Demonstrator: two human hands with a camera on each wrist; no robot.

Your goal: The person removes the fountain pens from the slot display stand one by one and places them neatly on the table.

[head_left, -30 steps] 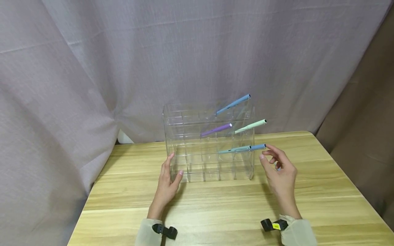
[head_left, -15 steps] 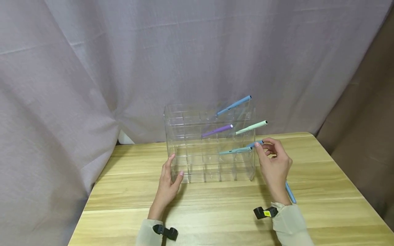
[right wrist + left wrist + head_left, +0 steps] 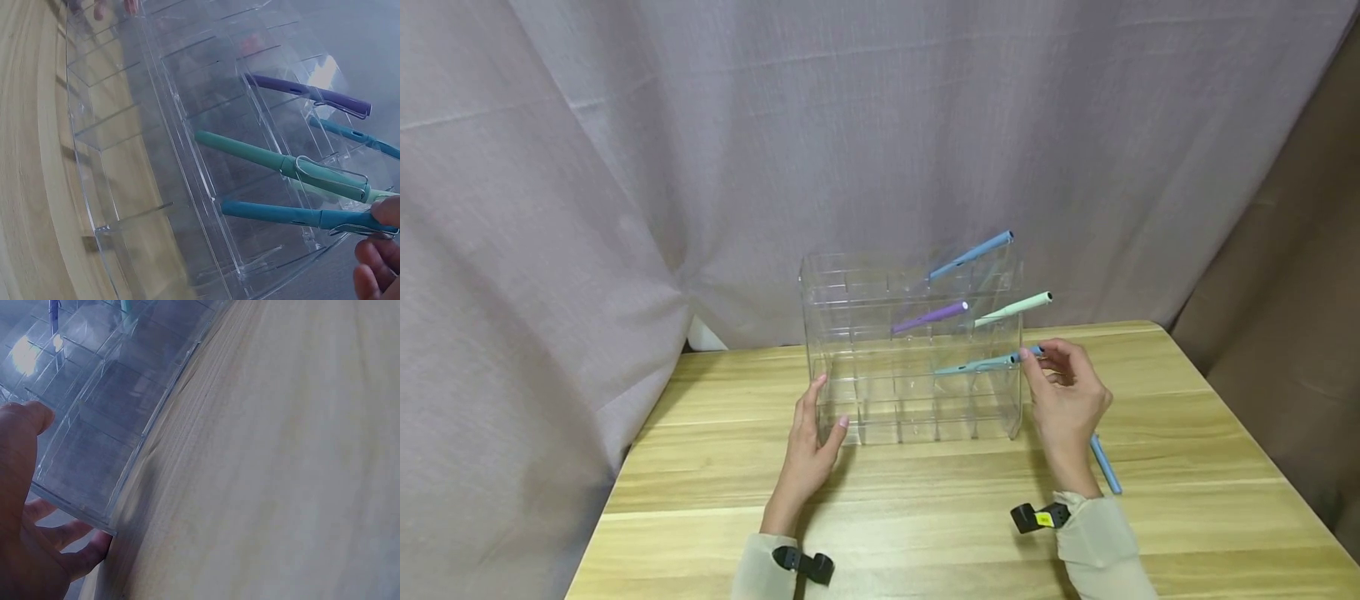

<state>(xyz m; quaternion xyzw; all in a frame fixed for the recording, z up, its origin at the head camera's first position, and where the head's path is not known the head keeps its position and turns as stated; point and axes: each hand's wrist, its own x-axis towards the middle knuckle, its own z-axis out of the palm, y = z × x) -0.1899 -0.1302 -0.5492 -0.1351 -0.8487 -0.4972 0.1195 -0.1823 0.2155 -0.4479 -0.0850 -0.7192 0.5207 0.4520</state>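
My left hand (image 3: 808,450) grips the left end of a clear tiered pen rack (image 3: 876,408), thumb in front and fingers round its side and lower corner. At the rack's right end my right hand (image 3: 1071,400) pinches a blue fountain pen (image 3: 275,214) by its clip end. That pen's tip overlaps the rack's lower tier in the right wrist view. Alongside it a teal-green pen (image 3: 250,153) leans in the rack. Higher up lean a purple pen (image 3: 931,317), a pale green pen (image 3: 1015,307) and another blue pen (image 3: 972,256).
One more blue pen (image 3: 1107,467) lies on the wooden table (image 3: 925,517), just right of my right wrist. A grey curtain (image 3: 880,125) hangs behind the table, with brown cloth (image 3: 1277,275) at the right.
My right hand has moved left to the rack and now pinches the blue pen, shifted slightly. The blue pen on the table has come into view. My left hand stays put.
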